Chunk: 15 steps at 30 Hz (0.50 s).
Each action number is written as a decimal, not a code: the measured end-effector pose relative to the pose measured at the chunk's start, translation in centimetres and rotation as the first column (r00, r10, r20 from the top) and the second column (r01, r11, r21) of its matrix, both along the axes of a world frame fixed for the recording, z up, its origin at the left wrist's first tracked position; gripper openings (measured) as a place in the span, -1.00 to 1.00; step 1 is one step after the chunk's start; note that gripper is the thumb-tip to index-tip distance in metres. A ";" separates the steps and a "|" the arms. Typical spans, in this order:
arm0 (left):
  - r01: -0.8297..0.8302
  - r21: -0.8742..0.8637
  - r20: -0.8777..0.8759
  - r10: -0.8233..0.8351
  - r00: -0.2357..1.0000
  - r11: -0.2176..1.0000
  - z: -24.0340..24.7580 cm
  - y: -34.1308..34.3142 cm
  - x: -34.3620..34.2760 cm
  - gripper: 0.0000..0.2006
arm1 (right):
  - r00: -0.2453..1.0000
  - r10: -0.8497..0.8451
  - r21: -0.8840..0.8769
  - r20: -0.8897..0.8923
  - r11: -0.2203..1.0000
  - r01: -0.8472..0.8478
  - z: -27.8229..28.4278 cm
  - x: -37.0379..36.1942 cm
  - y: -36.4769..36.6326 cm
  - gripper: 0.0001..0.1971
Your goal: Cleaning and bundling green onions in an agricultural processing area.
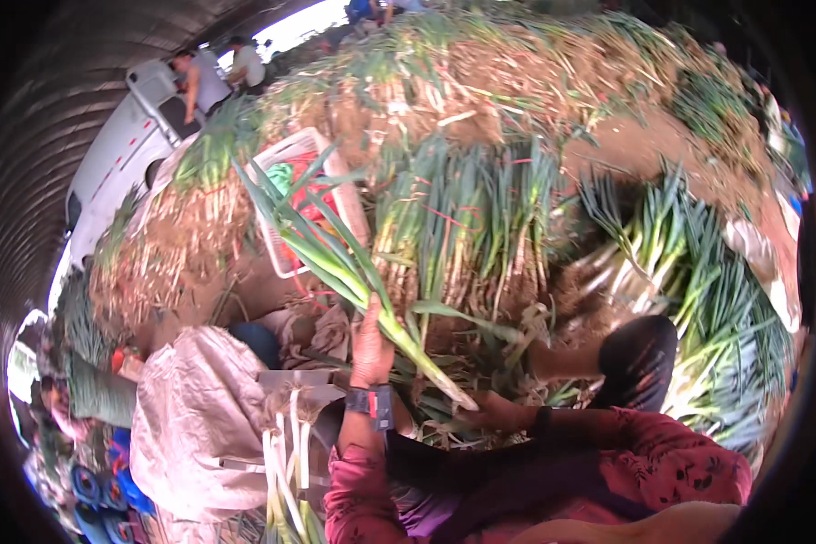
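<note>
A long green onion slants across the middle, its green leaves up to the left and its pale root end down to the right. My left hand is wrapped round its shaft. At the root end, my right hand has its fingers closed on the tip, partly in shadow. Trimmed white-stemmed green onions lie by my left forearm, against a small metal-topped stand. Upright bundles of green onions, tied with red string, stand just beyond my hands.
A white plastic crate with red and green things sits ahead. Pale sacking covers something at left. More green onions are heaped at right, and a large pile lies behind. A white van and people are far left.
</note>
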<state>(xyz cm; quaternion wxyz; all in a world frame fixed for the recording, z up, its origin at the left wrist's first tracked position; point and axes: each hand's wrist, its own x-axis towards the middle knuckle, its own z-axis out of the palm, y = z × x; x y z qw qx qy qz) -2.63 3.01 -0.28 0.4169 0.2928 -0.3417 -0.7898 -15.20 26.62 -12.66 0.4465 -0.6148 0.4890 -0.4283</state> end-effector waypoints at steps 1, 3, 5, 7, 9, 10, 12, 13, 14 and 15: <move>0.011 -0.014 -0.095 -0.012 0.995 1.000 -0.1 -0.1 0.0 -0.74 | 0.995 0.041 -0.051 -0.093 0.998 -0.046 -0.4 -0.7 -0.6 -0.67; -0.029 -0.056 -0.161 0.020 0.987 0.998 -0.9 -0.1 0.6 -0.75 | 0.911 0.205 0.135 -0.357 0.977 -0.167 0.2 -1.9 -2.6 -0.58; -0.090 -0.152 -0.078 0.079 0.994 0.984 -1.3 -0.3 1.4 -0.70 | 0.942 0.099 0.083 -0.321 0.994 -0.076 2.6 -1.7 -6.0 -0.52; -0.080 -0.170 -0.130 0.058 0.990 0.982 -0.7 -0.3 0.1 -0.71 | 0.989 -0.038 -0.034 -0.145 0.999 0.034 4.9 -2.1 -10.0 -0.48; -0.080 -0.162 -0.166 0.053 0.985 0.983 -0.8 0.1 0.0 -0.73 | 0.962 -0.166 0.059 0.215 0.986 0.157 6.4 -0.5 -13.3 -0.45; -0.098 -0.172 -0.137 0.075 0.988 0.980 -1.4 0.0 0.5 -0.74 | 0.896 -0.258 0.242 0.363 0.954 0.177 7.6 1.0 -14.1 -0.44; -0.124 -0.206 -0.140 0.096 0.985 0.971 -1.1 0.0 -0.3 -0.74 | 0.762 -0.333 0.274 0.556 0.939 0.210 6.3 1.2 -16.3 -0.54; -0.102 -0.195 -0.163 0.070 0.984 0.975 -0.6 0.1 -0.6 -0.74 | 0.635 -0.371 0.271 0.677 0.929 0.254 5.4 1.3 -17.0 -0.58; -0.095 -0.175 -0.176 0.064 0.982 0.980 0.1 0.6 -0.2 -0.74 | 0.489 -0.391 0.287 0.780 0.918 0.275 5.1 2.0 -17.4 -0.61; -0.088 -0.154 -0.189 0.058 0.980 0.984 0.4 0.8 0.1 -0.74 | 0.389 -0.426 0.384 0.817 0.905 0.183 5.1 1.9 -16.6 -0.72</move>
